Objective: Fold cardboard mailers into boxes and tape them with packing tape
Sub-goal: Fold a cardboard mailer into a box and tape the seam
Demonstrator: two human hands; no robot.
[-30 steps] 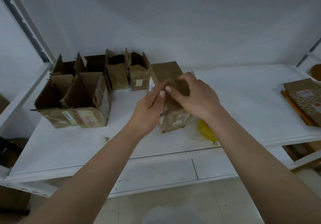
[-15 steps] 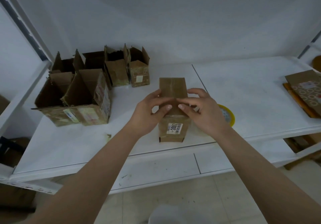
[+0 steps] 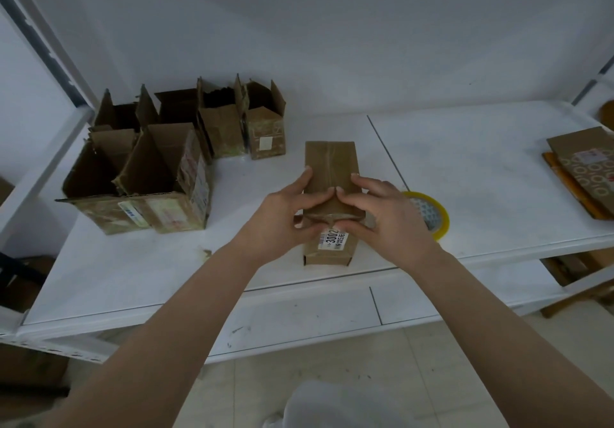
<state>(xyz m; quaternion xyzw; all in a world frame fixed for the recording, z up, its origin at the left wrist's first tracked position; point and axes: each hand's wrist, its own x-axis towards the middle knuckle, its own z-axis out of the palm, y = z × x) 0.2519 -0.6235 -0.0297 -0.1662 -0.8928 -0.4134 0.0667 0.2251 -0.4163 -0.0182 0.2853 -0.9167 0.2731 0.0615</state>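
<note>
A small brown cardboard box (image 3: 330, 161) stands on the white table (image 3: 471, 161) near its front edge. Its top flaps are closed, with a tape seam running down the middle, and a white label shows on the near face. My left hand (image 3: 285, 215) and my right hand (image 3: 385, 215) hold the box's near top edge. The fingers lie on the top with the index tips meeting at the seam, and the thumbs press the near face by a tape end. A yellow roll of packing tape (image 3: 433, 215) lies on the table just behind my right hand.
Two large open boxes (image 3: 159, 178) stand at the left, with smaller open boxes (image 3: 265, 128) behind them. Flat mailers (image 3: 588, 168) are stacked at the table's right edge. More cardboard lies on the lower shelf (image 3: 571, 268) at the right.
The box went from tilted in my hands to standing square on the table. Both hands slid onto its near top edge, uncovering the tape roll.
</note>
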